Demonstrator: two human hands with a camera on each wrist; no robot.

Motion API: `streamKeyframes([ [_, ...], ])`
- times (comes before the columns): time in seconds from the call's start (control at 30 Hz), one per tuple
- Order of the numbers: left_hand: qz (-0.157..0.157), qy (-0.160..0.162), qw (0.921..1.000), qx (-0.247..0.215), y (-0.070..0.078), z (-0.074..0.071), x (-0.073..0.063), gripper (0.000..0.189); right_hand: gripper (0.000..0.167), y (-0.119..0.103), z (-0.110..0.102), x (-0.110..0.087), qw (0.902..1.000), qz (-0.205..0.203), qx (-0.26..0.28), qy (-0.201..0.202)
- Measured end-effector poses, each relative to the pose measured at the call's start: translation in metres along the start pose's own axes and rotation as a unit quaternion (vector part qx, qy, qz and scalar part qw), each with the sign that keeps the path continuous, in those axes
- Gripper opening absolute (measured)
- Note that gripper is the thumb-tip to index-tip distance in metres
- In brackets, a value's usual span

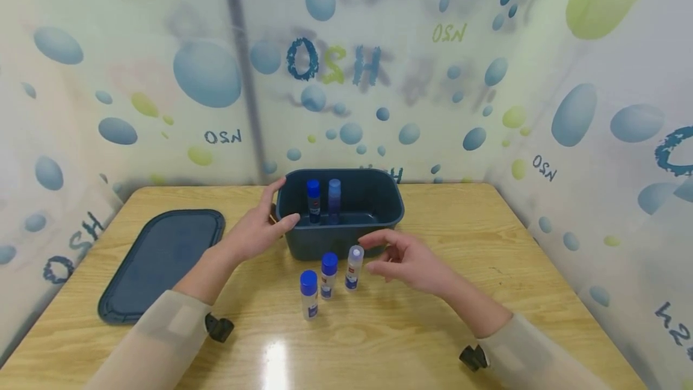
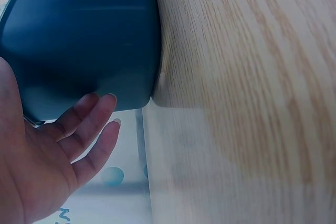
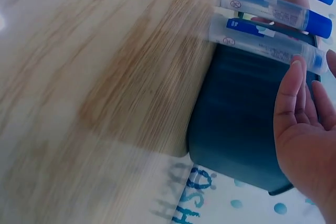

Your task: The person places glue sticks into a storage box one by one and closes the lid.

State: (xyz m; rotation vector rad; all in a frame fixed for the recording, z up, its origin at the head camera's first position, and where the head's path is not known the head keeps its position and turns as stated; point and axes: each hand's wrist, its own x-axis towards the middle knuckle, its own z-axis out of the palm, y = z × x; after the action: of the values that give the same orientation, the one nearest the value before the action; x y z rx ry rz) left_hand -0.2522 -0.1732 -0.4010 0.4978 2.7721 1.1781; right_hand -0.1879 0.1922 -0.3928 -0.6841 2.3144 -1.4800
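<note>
My left hand (image 1: 258, 229) grips the left end of a dark blue plastic box (image 1: 325, 242), thumb and index finger at its rim. The other fingers lie along the outer wall in the left wrist view. Two bottles stand inside, one with a dark blue cap (image 1: 314, 200), one paler (image 1: 334, 200). In front, three clear glue bottles stand upright: two with blue caps (image 1: 309, 294) (image 1: 328, 275), and a clear-topped glue bottle (image 1: 354, 268) nearest the box. Beside that one is my right hand (image 1: 408, 260), thumb and fingers parted around its right side, not gripping it.
A dark blue lid (image 1: 162, 263) lies flat on the wooden table (image 1: 444, 330) to the left. Patterned curtains (image 1: 346, 101) hang behind the table and along both sides. The box stands near the table's back edge.
</note>
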Motion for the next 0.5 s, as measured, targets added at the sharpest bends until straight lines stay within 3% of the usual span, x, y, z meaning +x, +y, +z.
streamKeyframes([
  [0.5,0.002,-0.002,1.0000,-0.001,-0.001,0.000,-0.001,0.096,0.041,-0.003,0.013,0.011,0.9999,-0.007,0.005,-0.012],
])
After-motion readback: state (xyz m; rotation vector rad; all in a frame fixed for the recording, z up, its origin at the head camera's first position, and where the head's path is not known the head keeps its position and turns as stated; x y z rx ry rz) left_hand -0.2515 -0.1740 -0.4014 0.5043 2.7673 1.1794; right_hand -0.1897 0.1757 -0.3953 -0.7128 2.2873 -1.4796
